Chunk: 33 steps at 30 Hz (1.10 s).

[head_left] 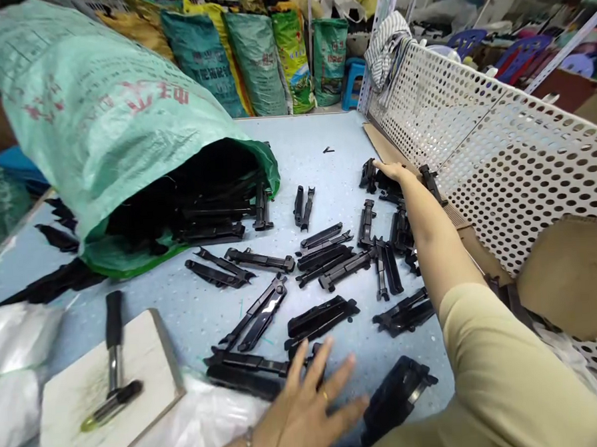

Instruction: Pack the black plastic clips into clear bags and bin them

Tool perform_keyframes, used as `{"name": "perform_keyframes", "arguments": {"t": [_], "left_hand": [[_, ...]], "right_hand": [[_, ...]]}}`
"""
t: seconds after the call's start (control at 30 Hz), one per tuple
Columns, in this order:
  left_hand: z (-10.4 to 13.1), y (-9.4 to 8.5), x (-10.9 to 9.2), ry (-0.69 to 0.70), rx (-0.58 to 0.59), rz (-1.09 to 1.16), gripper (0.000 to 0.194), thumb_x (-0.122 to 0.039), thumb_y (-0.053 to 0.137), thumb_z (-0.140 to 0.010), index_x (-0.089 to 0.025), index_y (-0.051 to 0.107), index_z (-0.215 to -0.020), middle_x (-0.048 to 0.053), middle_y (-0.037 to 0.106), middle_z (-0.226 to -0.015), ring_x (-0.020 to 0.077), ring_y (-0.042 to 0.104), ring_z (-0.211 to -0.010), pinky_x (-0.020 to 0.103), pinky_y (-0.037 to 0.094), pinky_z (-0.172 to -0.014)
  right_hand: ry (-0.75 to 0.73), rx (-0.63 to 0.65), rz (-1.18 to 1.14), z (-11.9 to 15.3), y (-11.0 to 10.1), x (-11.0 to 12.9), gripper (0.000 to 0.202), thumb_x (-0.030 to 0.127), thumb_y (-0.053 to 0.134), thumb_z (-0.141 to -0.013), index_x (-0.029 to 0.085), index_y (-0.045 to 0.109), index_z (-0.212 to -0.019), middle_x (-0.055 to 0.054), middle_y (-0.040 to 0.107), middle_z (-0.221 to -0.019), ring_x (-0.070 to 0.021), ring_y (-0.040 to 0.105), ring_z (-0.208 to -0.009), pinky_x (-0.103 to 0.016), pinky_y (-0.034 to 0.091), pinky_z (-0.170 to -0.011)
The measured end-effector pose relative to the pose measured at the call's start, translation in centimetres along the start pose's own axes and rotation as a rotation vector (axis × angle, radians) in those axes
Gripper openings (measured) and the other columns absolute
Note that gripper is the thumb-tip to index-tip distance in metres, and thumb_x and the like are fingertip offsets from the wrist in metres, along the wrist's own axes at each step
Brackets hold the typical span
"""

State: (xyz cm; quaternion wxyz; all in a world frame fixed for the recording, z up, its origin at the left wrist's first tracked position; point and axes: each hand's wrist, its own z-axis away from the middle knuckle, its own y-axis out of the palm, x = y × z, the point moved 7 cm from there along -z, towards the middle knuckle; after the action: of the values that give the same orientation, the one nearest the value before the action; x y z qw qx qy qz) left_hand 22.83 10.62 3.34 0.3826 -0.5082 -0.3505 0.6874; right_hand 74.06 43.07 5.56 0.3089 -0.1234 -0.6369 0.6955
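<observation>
In the head view, the left hand was the nearer one to the near part, its fingers spread and holding nothing; that black piece lay on the table left of the fingertips, its long axis running crosswise, its right end hidden behind them. The right hand reached out by the white panel, fingertips at the far part, which lay just left of them; whether they pinched it, I could not tell.
</observation>
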Motion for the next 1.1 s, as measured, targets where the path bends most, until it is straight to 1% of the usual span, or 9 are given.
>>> {"name": "perform_keyframes", "arguments": {"t": [0.07, 0.17, 0.4, 0.53, 0.63, 0.77, 0.87, 0.97, 1.1], "left_hand": [[0.2, 3.0, -2.3, 0.032, 0.114, -0.013, 0.090, -0.037, 0.082, -0.087, -0.047, 0.035, -0.164, 0.010, 0.030, -0.176, 0.0517, 0.029, -0.160, 0.086, 0.028, -0.118], [0.1, 4.4, -1.8, -0.035, 0.171, -0.017, 0.111, -0.061, 0.090, -0.071, -0.030, 0.041, -0.165, 0.019, 0.026, -0.176, 0.0548, 0.023, -0.161, 0.086, 0.019, -0.122], [-2.2, 1.2, 1.8, -0.002, 0.001, -0.043, 0.108, -0.074, 0.083, -0.073, -0.024, 0.048, -0.161, 0.025, 0.031, -0.173, 0.0521, 0.020, -0.162, 0.080, 0.011, -0.125], [-2.7, -1.6, 3.9, -0.196, -0.045, -0.128, 0.097, -0.061, 0.084, -0.081, -0.021, 0.048, -0.161, 0.026, 0.024, -0.175, 0.0505, 0.017, -0.164, 0.077, 0.012, -0.126], [-1.2, -3.5, 3.6, -0.384, -0.219, -0.202, 0.084, -0.048, 0.077, -0.092, -0.019, 0.043, -0.164, 0.025, 0.019, -0.177, 0.0477, 0.014, -0.165, 0.075, 0.009, -0.128], [1.4, -1.1, 0.2, -0.391, -0.223, -0.162, 0.080, -0.050, 0.075, -0.093, -0.025, 0.045, -0.163, 0.021, 0.024, -0.177, 0.0474, 0.017, -0.165, 0.076, 0.013, -0.127], [2.6, 1.3, -1.5, -0.378, -0.236, -0.110, 0.070, -0.043, 0.081, -0.089, -0.030, 0.058, -0.154, 0.016, 0.032, -0.175, 0.0464, 0.018, -0.165, 0.079, 0.004, -0.126], [3.0, 2.0, -2.4, -0.449, -0.478, 0.040, 0.074, -0.047, 0.079, -0.090, -0.024, 0.054, -0.156, 0.021, 0.028, -0.176, 0.0455, 0.011, -0.167, 0.078, -0.006, -0.126], [0.6, 4.5, -6.5, -0.330, -0.734, 0.703, 0.102, -0.070, 0.073, -0.087, -0.018, 0.033, -0.165, 0.026, 0.041, -0.167, 0.0420, 0.030, -0.162, 0.067, 0.023, -0.130]], "right_hand": [[0.037, 0.111, -0.012, 1.2, 1.3, -0.7, 0.095, 0.084, 0.031, -0.098, 0.014, 0.051, -0.160, -0.027, 0.029, -0.173, -0.0490, 0.036, -0.157, -0.066, 0.032, -0.125], [-0.061, 0.222, 0.048, 4.6, 2.8, 0.2, 0.092, 0.085, 0.034, -0.096, 0.020, 0.052, -0.159, -0.023, 0.033, -0.173, -0.0475, 0.036, -0.158, -0.065, 0.029, -0.127], [-0.526, 0.300, -0.087, 16.7, 6.6, 5.5, 0.081, 0.084, 0.040, -0.096, 0.024, 0.065, -0.143, -0.017, 0.055, -0.157, -0.0412, 0.048, -0.149, -0.062, 0.031, -0.128], [-0.795, 0.188, -0.279, 24.7, 5.0, 7.4, 0.079, 0.079, 0.048, -0.098, 0.018, 0.061, -0.147, -0.017, 0.058, -0.153, -0.0379, 0.046, -0.150, -0.059, 0.029, -0.129], [-0.910, 0.082, -0.343, 32.5, 2.7, 6.0, 0.068, 0.070, 0.054, -0.100, 0.018, 0.064, -0.142, -0.017, 0.065, -0.143, -0.0375, 0.055, -0.138, -0.060, 0.039, -0.121], [-1.076, 0.324, -0.191, 44.7, 5.4, 1.8, 0.048, 0.051, 0.064, -0.100, 0.024, 0.067, -0.140, -0.013, 0.072, -0.132, -0.0319, 0.065, -0.119, -0.054, 0.052, -0.107], [-0.994, 0.284, 0.008, 49.8, 9.1, -2.4, 0.058, 0.038, 0.078, -0.089, 0.014, 0.066, -0.140, -0.022, 0.069, -0.133, -0.0395, 0.061, -0.123, -0.056, 0.051, -0.105], [-0.772, 0.181, -0.089, 51.7, 11.2, -4.9, 0.052, 0.040, 0.076, -0.091, 0.014, 0.068, -0.135, -0.021, 0.071, -0.120, -0.0392, 0.064, -0.114, -0.053, 0.054, -0.099], [-0.630, 0.248, -0.597, 56.1, 12.5, -3.7, 0.050, 0.054, 0.066, -0.098, 0.019, 0.068, -0.132, -0.012, 0.073, -0.113, -0.0292, 0.069, -0.101, -0.043, 0.058, -0.091]]}}
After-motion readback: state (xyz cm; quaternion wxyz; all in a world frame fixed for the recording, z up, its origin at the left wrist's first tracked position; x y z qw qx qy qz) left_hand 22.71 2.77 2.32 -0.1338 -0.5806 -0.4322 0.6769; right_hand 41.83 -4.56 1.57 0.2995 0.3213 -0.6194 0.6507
